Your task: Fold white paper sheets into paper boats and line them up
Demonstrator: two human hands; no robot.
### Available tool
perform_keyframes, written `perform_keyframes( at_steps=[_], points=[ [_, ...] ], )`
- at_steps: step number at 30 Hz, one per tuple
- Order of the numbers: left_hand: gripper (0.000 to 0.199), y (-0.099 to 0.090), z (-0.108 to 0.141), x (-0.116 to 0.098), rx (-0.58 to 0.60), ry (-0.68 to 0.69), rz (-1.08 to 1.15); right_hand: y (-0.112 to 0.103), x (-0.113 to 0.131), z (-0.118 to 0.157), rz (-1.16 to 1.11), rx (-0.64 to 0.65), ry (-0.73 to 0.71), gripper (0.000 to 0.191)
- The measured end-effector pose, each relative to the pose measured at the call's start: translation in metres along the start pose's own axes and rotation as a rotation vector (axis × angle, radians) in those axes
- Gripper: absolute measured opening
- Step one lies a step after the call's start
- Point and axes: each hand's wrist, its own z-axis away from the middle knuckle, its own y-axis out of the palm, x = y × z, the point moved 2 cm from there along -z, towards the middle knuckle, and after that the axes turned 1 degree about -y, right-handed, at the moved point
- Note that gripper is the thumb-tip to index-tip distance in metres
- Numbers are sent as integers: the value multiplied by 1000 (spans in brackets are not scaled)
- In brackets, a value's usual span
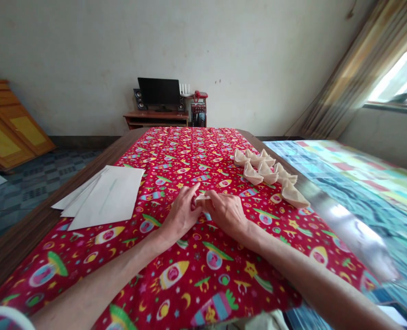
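Observation:
Both of my hands meet over the middle of the red patterned cloth. Between them is a small folded piece of white paper (pixel 202 197), mostly covered by the fingers. My left hand (pixel 183 211) pinches its left end, with the index finger stretched out past it. My right hand (pixel 226 210) is closed around the right end, knuckles up. To the right lie several folded paper boats (pixel 265 170) in a loose cluster, the closest one (pixel 293 194) a bit apart. On the left rests a fanned stack of white paper sheets (pixel 109 197).
The red cloth (pixel 176 270) covers a long brown table, its wooden edge (pixel 21 245) showing at left. A bed (pixel 354 183) stands along the right side. A monitor (pixel 159 91) with speakers sits on a desk at the far wall. A wooden cabinet (pixel 13 123) is at far left.

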Motion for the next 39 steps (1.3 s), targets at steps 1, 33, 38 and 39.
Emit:
perform_keyframes(
  at_steps=[1,33,38,39],
  points=[
    [50,-1,-1,0,-4,11,1,1,-1,1,-45,-14,42,24],
    [23,-27,20,-9,349,396,-367,-2,-11,17,223,12,-462,22],
    [32,-26,22,-11,362,427,-309,-5,-9,16,208,63,-489,22],
    [33,-25,22,-11,364,430,-309,-6,-8,16,205,70,-494,21]
  ],
)
